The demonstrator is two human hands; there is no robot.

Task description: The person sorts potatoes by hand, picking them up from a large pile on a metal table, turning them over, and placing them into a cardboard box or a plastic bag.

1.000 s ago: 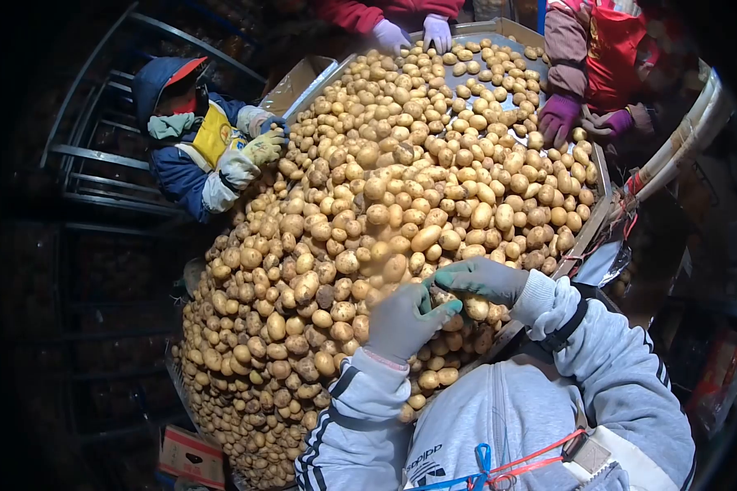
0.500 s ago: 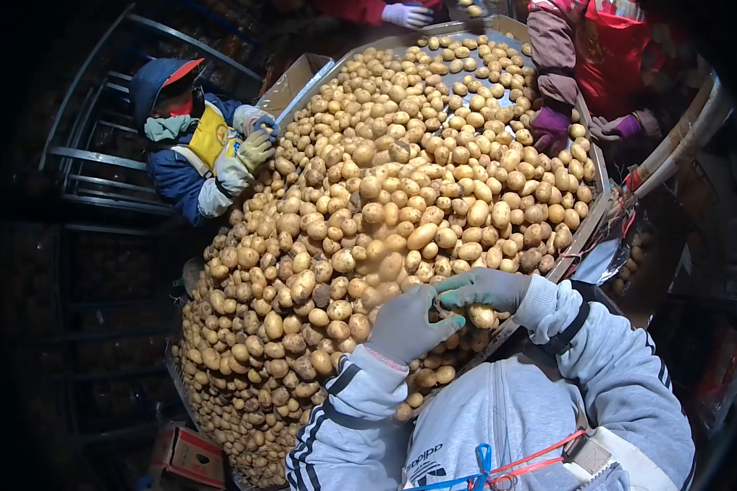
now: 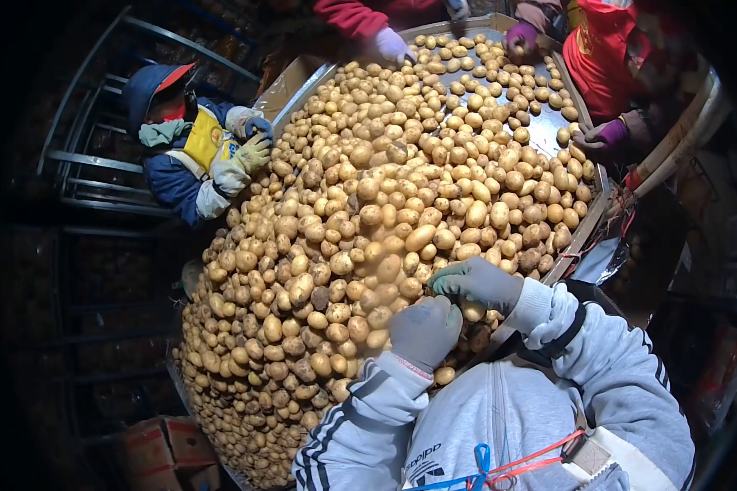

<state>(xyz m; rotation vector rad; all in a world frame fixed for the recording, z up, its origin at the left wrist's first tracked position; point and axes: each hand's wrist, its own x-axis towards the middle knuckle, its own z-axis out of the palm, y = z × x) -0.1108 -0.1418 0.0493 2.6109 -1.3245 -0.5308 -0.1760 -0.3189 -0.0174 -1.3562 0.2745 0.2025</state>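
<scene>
A large heap of potatoes [image 3: 319,245] fills the framed table in front of me. My left hand [image 3: 426,331], in a grey glove, is closed over the near part of the heap with its back toward me. Its fingers are mostly hidden, as is anything inside them. Just to the right and farther away, my right hand [image 3: 479,286] wears a grey glove with green fingertips. Its fingers curl downward and together, close to the left hand; their grip is hidden. One pale potato [image 3: 472,312] shows under the right palm, between the two hands.
A co-worker in a yellow apron [image 3: 205,143] is at the left edge. Gloved hands of others work at the far end, including a lavender glove [image 3: 393,45] and a purple glove [image 3: 610,132]. Cardboard boxes [image 3: 172,454] stand at lower left; a metal rack [image 3: 98,155] is behind.
My left hand has turned and closed, moving slightly right and down. My right hand has shifted slightly left, its fingers curling. Across the table, co-workers' hands moved and more metal surface shows.
</scene>
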